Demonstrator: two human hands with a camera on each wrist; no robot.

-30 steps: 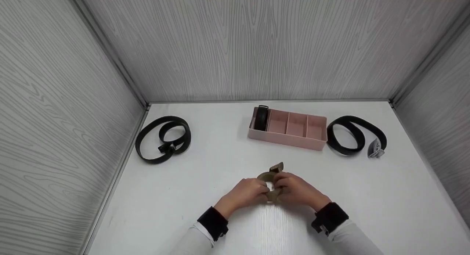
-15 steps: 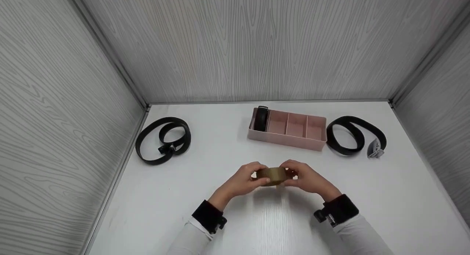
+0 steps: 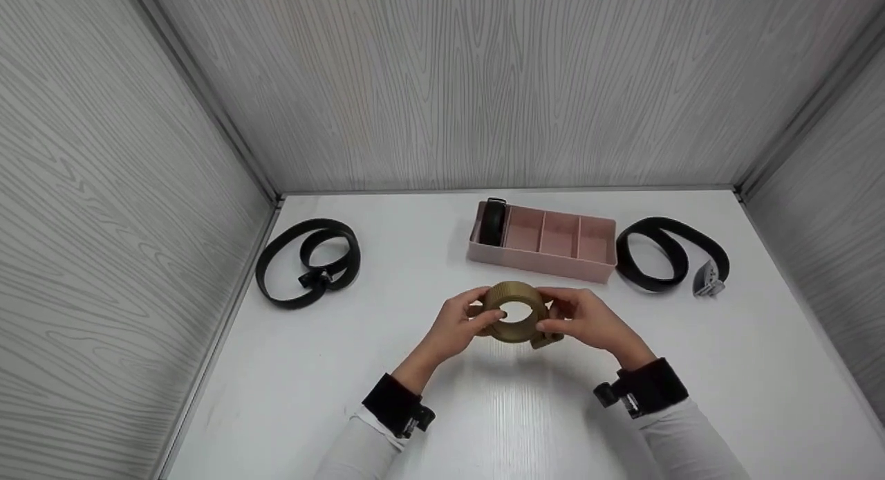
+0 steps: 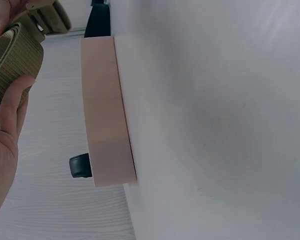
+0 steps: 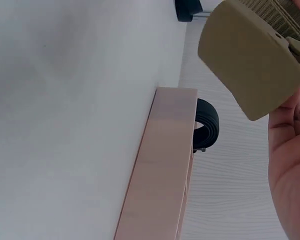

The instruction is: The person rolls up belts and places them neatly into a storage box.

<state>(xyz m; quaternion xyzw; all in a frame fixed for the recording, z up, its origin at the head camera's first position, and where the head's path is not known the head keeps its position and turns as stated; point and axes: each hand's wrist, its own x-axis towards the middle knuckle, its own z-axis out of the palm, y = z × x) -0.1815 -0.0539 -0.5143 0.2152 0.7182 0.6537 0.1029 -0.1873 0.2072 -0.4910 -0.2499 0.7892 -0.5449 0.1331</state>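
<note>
A khaki webbing belt [image 3: 512, 333], coiled into a ring, is held between both hands above the table, its round opening facing the head camera. My left hand [image 3: 457, 328] grips the coil's left side, with the thumb across its front. On the right side, my right hand [image 3: 588, 321] pinches the coil beside the buckle [image 3: 548, 339]. The right wrist view shows that buckle as a flat tan plate [image 5: 250, 57]; ribbed webbing layers show in the left wrist view.
Behind the hands stands a pink box [image 3: 539, 261] with several compartments; a rolled black belt [image 3: 493, 223] sits in its leftmost one. One loose black belt [image 3: 351, 259] lies at left on the white table [image 3: 401, 259], another black belt [image 3: 681, 255] right of the box.
Both hands have lifted the coiled khaki belt off the table and moved it towards the pink box. The coil has turned, and its buckle now hangs at the lower right.
</note>
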